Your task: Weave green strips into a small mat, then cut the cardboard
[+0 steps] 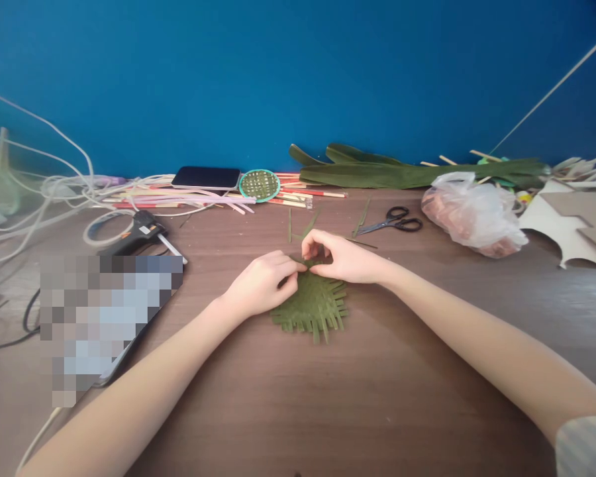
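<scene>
A piece woven from green leaf strips (314, 305) lies on the brown table, its cut strip ends sticking out along the near and right edges. My left hand (265, 281) rests at its upper left, fingers closed on the piece's far edge. From the right, my right hand (340, 258) pinches at the same far edge, thumb and forefinger close to my left fingertips. The strip ends between the fingers are partly hidden. Just beyond my hands lie loose thin leaf strips (291, 225) and black-handled scissors (400, 220).
Long green leaves (367, 173) lie along the blue wall. A plastic bag (477, 215) and cut cardboard (551, 222) are at right. A phone (206, 177), a round turquoise-rimmed woven piece (259, 185) and sticks lie at back. A glue gun (142, 232), cables and a blurred-out device (114, 324) are at left.
</scene>
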`<state>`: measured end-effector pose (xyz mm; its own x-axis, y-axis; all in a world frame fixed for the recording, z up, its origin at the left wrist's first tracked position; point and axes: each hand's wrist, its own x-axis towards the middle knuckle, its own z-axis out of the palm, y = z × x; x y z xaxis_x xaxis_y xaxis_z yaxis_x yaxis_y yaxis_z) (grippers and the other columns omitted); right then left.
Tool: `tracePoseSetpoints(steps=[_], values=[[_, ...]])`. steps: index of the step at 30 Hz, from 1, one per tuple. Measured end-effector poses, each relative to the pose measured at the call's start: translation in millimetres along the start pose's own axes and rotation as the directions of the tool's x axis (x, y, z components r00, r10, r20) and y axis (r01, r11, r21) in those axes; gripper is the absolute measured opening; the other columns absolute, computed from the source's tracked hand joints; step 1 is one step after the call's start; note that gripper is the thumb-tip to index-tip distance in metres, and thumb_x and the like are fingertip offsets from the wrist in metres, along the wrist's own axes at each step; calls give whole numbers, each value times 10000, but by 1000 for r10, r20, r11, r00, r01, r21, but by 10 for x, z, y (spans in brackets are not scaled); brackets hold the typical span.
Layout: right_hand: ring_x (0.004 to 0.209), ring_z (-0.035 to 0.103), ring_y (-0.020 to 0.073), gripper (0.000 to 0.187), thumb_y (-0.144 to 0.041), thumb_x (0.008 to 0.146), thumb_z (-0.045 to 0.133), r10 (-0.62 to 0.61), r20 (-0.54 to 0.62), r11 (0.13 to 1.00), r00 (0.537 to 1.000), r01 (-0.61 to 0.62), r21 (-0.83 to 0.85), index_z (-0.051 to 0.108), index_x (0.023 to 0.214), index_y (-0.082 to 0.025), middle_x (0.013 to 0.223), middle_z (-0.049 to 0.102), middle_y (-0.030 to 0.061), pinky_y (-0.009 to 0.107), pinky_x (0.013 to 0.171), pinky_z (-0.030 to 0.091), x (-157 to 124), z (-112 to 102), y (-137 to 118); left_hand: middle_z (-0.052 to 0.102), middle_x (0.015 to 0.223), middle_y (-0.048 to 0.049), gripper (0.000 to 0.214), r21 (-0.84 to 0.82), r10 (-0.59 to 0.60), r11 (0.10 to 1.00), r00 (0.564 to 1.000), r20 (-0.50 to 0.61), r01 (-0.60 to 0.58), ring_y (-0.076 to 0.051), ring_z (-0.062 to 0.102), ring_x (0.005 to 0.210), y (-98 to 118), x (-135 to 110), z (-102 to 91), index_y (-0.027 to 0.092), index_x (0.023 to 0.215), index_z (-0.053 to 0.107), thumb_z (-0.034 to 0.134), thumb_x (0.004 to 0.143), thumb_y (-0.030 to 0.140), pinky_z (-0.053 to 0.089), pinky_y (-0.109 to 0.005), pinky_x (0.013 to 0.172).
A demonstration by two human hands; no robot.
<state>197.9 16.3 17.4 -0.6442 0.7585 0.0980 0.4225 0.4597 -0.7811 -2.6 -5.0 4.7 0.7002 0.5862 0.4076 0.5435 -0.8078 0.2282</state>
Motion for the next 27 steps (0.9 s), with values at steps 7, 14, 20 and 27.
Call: tracePoseSetpoints(steps=[7, 14, 20, 27], values=[[741, 457, 117, 251, -40, 657, 458, 8, -19, 998, 1000, -7, 66, 451, 852, -196, 860, 549, 8, 262, 678, 369, 4, -9, -24, 669, 868, -59, 249, -60, -109, 992, 991, 73, 113, -168, 623, 806, 17, -9, -26, 150, 969, 588, 387, 823, 143, 496, -290, 745], [701, 463, 103, 263, -47, 669, 450, 28, -17, 987, 999, -25, 160, 435, 886, -195, 839, 538, 2, 252, 641, 367, 5, -5, 10, 670, 897, -58, 249, -77, -145, 985, 985, 92, 152, -167, 628, 840, 18, -17, -15, 160, 990, 568, 378, 830, 142, 490, -300, 780], [683, 477, 96, 229, -74, 703, 469, 21, -7, 977, 1000, -19, 214, 420, 890, -196, 818, 547, -6, 249, 614, 360, 14, 4, 57, 676, 864, -65, 263, -70, -121, 990, 990, 71, 126, -168, 629, 798, 15, -13, -13, 139, 1000, 589, 387, 832, 143, 496, -293, 747], [672, 493, 97, 243, -89, 715, 487, 43, -10, 967, 999, -39, 252, 417, 922, -195, 800, 552, -11, 252, 608, 358, 26, 1, 80, 683, 873, -50, 260, -70, -86, 993, 995, 48, 90, -153, 623, 795, 12, -10, -18, 151, 987, 595, 397, 820, 121, 495, -272, 749]])
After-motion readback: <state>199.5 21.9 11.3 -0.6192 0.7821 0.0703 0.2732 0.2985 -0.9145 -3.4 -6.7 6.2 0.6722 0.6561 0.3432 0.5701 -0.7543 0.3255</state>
